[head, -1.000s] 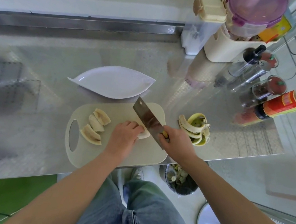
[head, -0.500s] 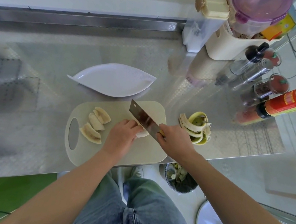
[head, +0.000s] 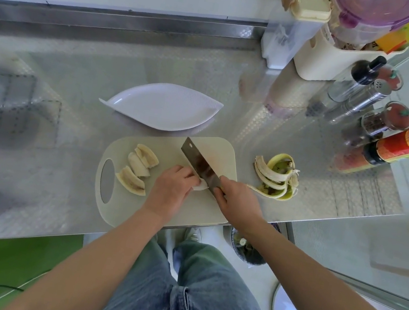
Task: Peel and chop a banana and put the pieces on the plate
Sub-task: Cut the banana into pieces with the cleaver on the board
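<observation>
A cream cutting board point(head: 219, 151) lies on the steel counter. Three cut banana pieces point(head: 139, 165) sit on its left part. My left hand point(head: 171, 189) holds down the remaining banana piece point(head: 200, 186), which shows only as a small white end beside my fingers. My right hand point(head: 237, 202) grips the handle of a cleaver point(head: 200, 166), whose blade rests against that piece. A white leaf-shaped plate point(head: 162, 107) with nothing on it lies just behind the board.
The banana peel point(head: 278, 176) lies right of the board. Bottles, spice jars and shakers point(head: 378, 122) and a cream container point(head: 326, 59) crowd the back right corner. A bin point(head: 250, 249) sits below the counter's front edge.
The cleaver blade has come down from a raised tilt onto the banana piece under my left hand. The cut pieces and plate have stayed put.
</observation>
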Demonstrator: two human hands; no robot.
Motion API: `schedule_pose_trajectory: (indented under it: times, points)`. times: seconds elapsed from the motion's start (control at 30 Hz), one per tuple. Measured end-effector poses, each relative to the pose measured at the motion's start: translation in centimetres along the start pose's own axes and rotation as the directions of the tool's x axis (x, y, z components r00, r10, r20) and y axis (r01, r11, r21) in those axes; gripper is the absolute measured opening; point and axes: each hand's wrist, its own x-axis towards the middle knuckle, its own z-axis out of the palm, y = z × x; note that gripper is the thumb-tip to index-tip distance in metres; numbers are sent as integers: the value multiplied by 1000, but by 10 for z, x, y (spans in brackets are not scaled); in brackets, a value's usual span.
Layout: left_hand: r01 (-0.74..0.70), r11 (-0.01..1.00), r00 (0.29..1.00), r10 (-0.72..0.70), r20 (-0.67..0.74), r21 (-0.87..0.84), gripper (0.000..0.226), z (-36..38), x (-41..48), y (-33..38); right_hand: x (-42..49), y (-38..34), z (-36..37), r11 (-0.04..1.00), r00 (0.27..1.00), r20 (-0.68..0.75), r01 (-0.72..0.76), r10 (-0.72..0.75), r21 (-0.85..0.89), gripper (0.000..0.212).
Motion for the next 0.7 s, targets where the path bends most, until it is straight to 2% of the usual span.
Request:
schedule_pose_trajectory:
  times: [0.2, 0.5, 0.7]
  points:
    - [-2, 1000, 1000, 2, 12, 22, 30, 1, 0, -2, 2, -2, -17, 999, 997, -61, 53, -52, 1, 18]
    - [2, 999, 999, -3, 37, 43, 31, 0, 1, -1, 1, -9, -19, 996, 998, -7, 57, -58, -67, 14]
    - [-11, 999, 1000, 9, 25, 45, 31, -1, -1, -1, 5, -9, 0, 999, 1000, -14, 27, -28, -29, 13]
